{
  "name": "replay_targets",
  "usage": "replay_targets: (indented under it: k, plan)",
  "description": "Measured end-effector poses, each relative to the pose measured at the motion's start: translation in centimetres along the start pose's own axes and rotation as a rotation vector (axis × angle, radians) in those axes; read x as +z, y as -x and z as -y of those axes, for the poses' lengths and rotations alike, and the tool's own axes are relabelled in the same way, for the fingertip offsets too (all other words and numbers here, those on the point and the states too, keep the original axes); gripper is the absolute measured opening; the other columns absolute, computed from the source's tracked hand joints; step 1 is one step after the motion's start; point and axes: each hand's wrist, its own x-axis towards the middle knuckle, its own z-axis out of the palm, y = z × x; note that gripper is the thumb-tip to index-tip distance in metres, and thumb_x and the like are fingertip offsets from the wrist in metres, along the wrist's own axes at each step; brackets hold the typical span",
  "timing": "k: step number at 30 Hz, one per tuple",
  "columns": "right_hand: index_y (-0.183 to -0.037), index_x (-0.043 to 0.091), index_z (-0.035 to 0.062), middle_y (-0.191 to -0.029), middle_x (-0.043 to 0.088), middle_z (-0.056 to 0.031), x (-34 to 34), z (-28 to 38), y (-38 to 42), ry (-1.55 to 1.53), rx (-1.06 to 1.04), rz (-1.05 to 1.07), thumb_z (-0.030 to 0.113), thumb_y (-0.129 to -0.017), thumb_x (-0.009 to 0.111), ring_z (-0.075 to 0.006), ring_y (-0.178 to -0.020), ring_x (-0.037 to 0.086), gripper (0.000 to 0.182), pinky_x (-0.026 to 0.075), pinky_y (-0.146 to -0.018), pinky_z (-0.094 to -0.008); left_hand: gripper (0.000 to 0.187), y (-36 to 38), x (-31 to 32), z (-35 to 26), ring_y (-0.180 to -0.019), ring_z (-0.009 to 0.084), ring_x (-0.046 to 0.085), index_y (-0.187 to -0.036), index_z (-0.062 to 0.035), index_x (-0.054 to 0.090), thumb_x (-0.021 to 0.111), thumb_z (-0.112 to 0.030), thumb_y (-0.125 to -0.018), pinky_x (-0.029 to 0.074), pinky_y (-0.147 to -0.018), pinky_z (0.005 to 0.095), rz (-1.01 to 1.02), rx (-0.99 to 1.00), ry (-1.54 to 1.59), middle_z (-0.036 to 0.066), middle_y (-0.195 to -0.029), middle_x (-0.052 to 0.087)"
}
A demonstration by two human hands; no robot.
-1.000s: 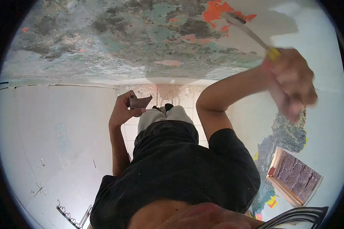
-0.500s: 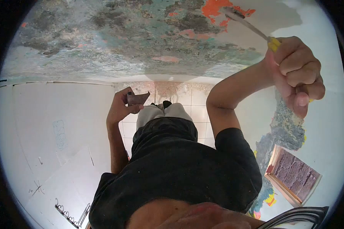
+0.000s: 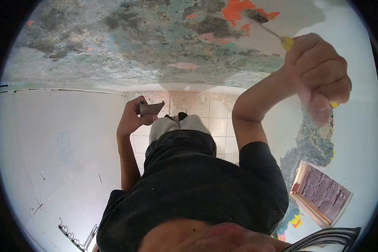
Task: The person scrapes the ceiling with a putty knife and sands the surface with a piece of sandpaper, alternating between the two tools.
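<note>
In the head view, your right hand has its fingers clamped round the yellow-handled tool, slim-shafted, its tip at the orange patch on the wall. Too steep an angle could make it skid or gouge. Your left hand pinches a dark, curved plate.

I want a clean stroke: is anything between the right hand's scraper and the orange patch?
Nothing visible does: the right hand holds the yellow-handled scraper with its tip over the orange patch; contact is unclear.
</note>
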Motion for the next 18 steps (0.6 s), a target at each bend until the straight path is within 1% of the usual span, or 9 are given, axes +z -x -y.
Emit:
replay_targets:
  k: [1,3,5,8,10,13,15,17,18]
  plan:
    - [-0.069,0.047,0.0063,-0.058,0.045,0.0013,0.2,0.0,0.3,-0.001,0.021,-0.011,0.008,-0.080,0.065,-0.0146,-0.043,0.042,0.022,0.043,-0.044,-0.0266,0.032,0.3,0.0,0.2,-0.069,0.0053,0.054,-0.080,-0.0060,0.053,0.083,-0.002,-0.069,0.046,-0.060,0.0247,0.007,-0.013,0.019,-0.001,-0.072,0.058]
    - [-0.072,0.050,0.0025,-0.057,0.045,-0.0036,1.0,-3.1,3.6,0.010,0.046,-0.191,0.006,-0.079,0.066,-0.0157,-0.045,0.045,0.018,0.043,-0.044,-0.0282,0.033,0.1,-0.1,0.4,-0.069,0.0053,0.054,-0.080,-0.0060,0.053,0.083,-0.002,-0.068,0.046,-0.060,0.0246,0.019,-0.010,0.060,-0.002,-0.072,0.058]
    - [-0.070,0.051,0.0007,-0.055,0.046,-0.0062,0.8,-3.6,3.6,0.024,0.018,-0.209,0.005,-0.078,0.067,-0.0167,-0.045,0.046,0.018,0.043,-0.043,-0.0287,0.033,0.0,-0.1,0.8,-0.068,0.0054,0.054,-0.080,-0.0060,0.052,0.083,-0.002,-0.068,0.046,-0.059,0.0244,0.002,0.029,0.036,-0.001,-0.072,0.057]
    - [-0.063,0.051,0.0007,-0.052,0.047,-0.0065,0.5,-0.2,1.5,0.027,-0.035,-0.079,0.004,-0.076,0.067,-0.0176,-0.044,0.047,0.021,0.043,-0.043,-0.0286,0.033,-0.2,-0.2,0.7,-0.067,0.0053,0.054,-0.080,-0.0058,0.052,0.083,-0.002,-0.068,0.046,-0.058,0.0236,-0.017,0.004,0.028,-0.001,-0.072,0.057]
    - [-0.063,0.052,0.0004,-0.053,0.049,-0.0066,1.2,-2.0,4.4,0.002,0.082,-0.297,0.004,-0.076,0.066,-0.0175,-0.044,0.047,0.019,0.041,-0.043,-0.0295,0.032,0.0,0.1,0.7,-0.067,0.0052,0.054,-0.080,-0.0055,0.052,0.082,-0.002,-0.069,0.046,-0.057,0.0231,-0.006,-0.020,0.051,-0.001,-0.073,0.057]
    - [-0.063,0.055,0.0000,-0.056,0.051,-0.0067,5.2,-4.9,8.6,-0.115,0.272,-0.740,0.003,-0.077,0.066,-0.0175,-0.045,0.046,0.018,0.039,-0.042,-0.0307,0.029,-0.4,0.1,1.1,-0.066,0.0050,0.053,-0.083,-0.0049,0.052,0.079,-0.002,-0.072,0.045,-0.055,0.0225,0.013,0.033,0.059,-0.002,-0.073,0.057]
    - [-0.065,0.053,0.0013,-0.055,0.050,-0.0062,8.0,-4.3,8.2,-0.113,0.281,-0.744,0.006,-0.080,0.064,-0.0168,-0.045,0.044,0.019,0.035,-0.041,-0.0314,0.027,-0.6,-0.1,1.9,-0.065,0.0048,0.053,-0.089,-0.0046,0.054,0.076,-0.002,-0.075,0.044,-0.053,0.0218,0.026,0.102,0.016,-0.002,-0.073,0.056]
    - [-0.068,0.049,0.0042,-0.053,0.046,-0.0050,10.5,-3.1,8.8,-0.046,0.301,-0.701,0.013,-0.084,0.062,-0.0153,-0.043,0.038,0.022,0.029,-0.039,-0.0321,0.027,-0.4,1.3,0.5,-0.067,0.0049,0.053,-0.097,-0.0056,0.054,0.072,-0.003,-0.078,0.045,-0.056,0.0228,0.007,0.069,0.030,-0.002,-0.075,0.056]
    - [-0.065,0.047,0.0043,-0.052,0.045,-0.0044,12.1,-2.8,8.6,0.017,0.354,-0.757,0.015,-0.085,0.061,-0.0158,-0.041,0.037,0.026,0.028,-0.039,-0.0320,0.027,-0.8,2.0,-0.5,-0.067,0.0050,0.053,-0.101,-0.0061,0.054,0.070,-0.003,-0.079,0.045,-0.057,0.0233,-0.002,0.066,0.034,-0.002,-0.075,0.056]
